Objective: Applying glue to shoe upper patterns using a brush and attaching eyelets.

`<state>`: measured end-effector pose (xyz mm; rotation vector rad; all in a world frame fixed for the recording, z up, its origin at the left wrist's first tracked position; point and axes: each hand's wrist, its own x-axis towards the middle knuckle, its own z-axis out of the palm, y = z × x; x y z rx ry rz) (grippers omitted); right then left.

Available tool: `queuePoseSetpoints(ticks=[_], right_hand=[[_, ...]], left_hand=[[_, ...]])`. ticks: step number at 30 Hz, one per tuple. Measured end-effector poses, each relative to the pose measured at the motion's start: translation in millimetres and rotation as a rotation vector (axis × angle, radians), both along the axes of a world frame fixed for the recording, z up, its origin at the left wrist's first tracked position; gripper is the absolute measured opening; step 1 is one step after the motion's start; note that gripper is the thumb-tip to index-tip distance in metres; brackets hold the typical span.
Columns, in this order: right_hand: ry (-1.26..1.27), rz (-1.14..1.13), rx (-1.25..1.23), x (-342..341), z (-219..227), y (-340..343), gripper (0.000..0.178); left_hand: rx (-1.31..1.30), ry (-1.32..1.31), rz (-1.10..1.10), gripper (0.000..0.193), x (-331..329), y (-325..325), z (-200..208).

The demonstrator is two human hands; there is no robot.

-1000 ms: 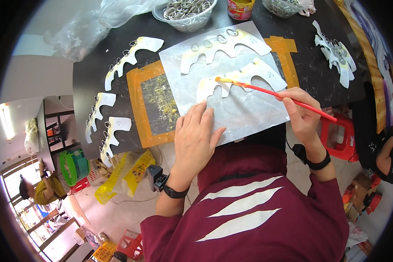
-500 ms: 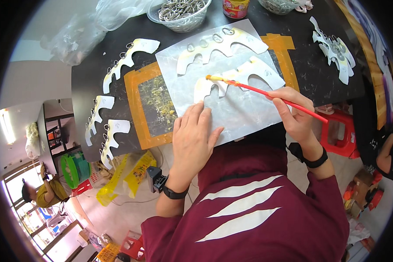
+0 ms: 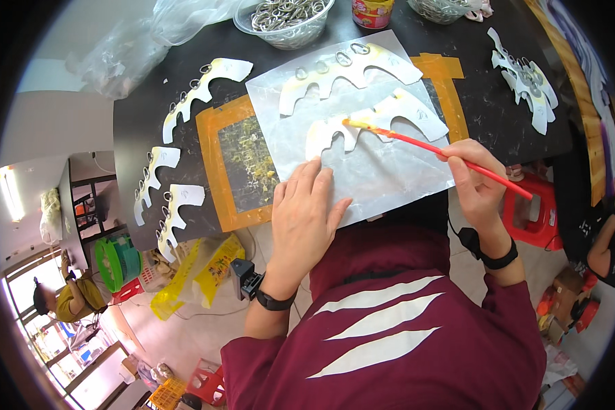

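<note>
My right hand (image 3: 477, 179) grips a red-handled brush (image 3: 451, 156). The brush's yellow-coated tip touches or hovers just over the upper edge of a white scalloped piece (image 3: 408, 113); I cannot tell which. My left hand (image 3: 305, 208) lies flat with fingers stretched out, its fingertips at the lower left end of that piece. Both rest on a pale translucent sheet (image 3: 383, 179). Beyond, on the same sheet, lies another white scalloped piece (image 3: 387, 63) with metal rings along its yellowish upper edge.
More ringed white pieces (image 3: 227, 69) lie at left, and a pile of them (image 3: 530, 85) at far right. A clear bowl of metal rings (image 3: 286, 31) and a red tub (image 3: 372, 12) stand at the back. Orange tape (image 3: 214, 154) frames the work area. A red stool (image 3: 534, 217) stands at right.
The brush tip has moved right along the upper edge of the nearer white piece, my right hand shifting right and slightly nearer. My left hand stays in place.
</note>
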<state>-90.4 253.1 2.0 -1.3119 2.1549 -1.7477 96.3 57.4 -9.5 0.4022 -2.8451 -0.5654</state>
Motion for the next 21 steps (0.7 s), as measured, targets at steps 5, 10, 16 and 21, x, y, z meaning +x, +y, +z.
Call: queuePoseSetpoints(ticks=[5, 10, 16, 21], right_hand=[[0.118, 0.14, -0.025, 15, 4, -27, 0.016], [0.08, 0.179, -0.006, 18, -1, -32, 0.015], [0.085, 0.139, -0.017, 13, 4, -24, 0.015], [0.054, 0.167, -0.011, 16, 2, -29, 0.015]], left_hand=[[0.003, 0.004, 0.0, 0.044, 0, 0, 0], [0.008, -0.004, 0.001, 0.044, 0, 0, 0], [0.007, -0.011, 0.0, 0.045, 0, 0, 0], [0.014, -0.011, -0.006, 0.045, 0, -1, -1]])
